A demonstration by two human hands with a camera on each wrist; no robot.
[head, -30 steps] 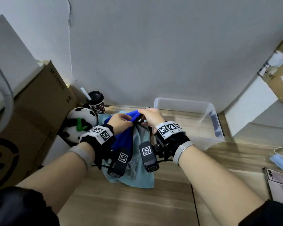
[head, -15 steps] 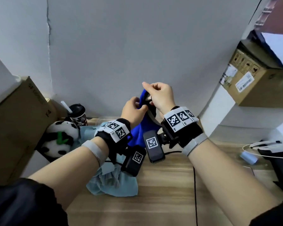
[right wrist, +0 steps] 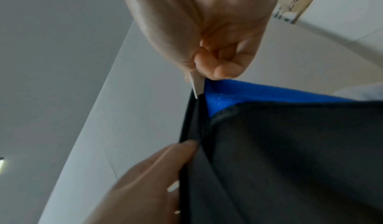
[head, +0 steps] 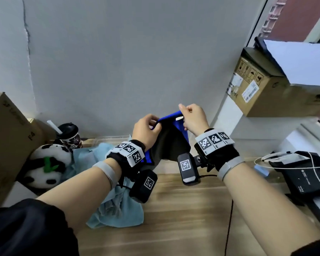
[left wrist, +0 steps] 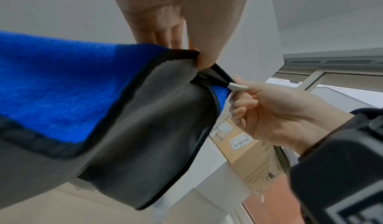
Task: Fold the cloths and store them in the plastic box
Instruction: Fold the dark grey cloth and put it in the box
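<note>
I hold a blue-and-grey cloth (head: 171, 145) up in the air above the wooden table (head: 183, 218). My left hand (head: 156, 125) pinches its top edge on the left. My right hand (head: 183, 115) pinches the corner with the white tag on the right. In the left wrist view the cloth (left wrist: 62, 83) hangs blue side and grey side folded over, with the right hand (left wrist: 238, 93) at the tag. The right wrist view shows the cloth (right wrist: 290, 145) under my right hand (right wrist: 205, 73). A light blue cloth (head: 118, 211) lies crumpled on the table below. A clear plastic box rim (head: 109, 139) peeks out behind it.
A panda plush (head: 46, 163) and a lidded cup with a straw (head: 69, 137) stand at the left by a cardboard box (head: 7, 137). Another cardboard box (head: 266, 95) sits on a ledge at the right. A black device with white cables (head: 303, 174) lies at the right.
Both hands have lifted the blue-and-grey cloth off the pile and moved apart along its top edge. The head view has tilted up and right.
</note>
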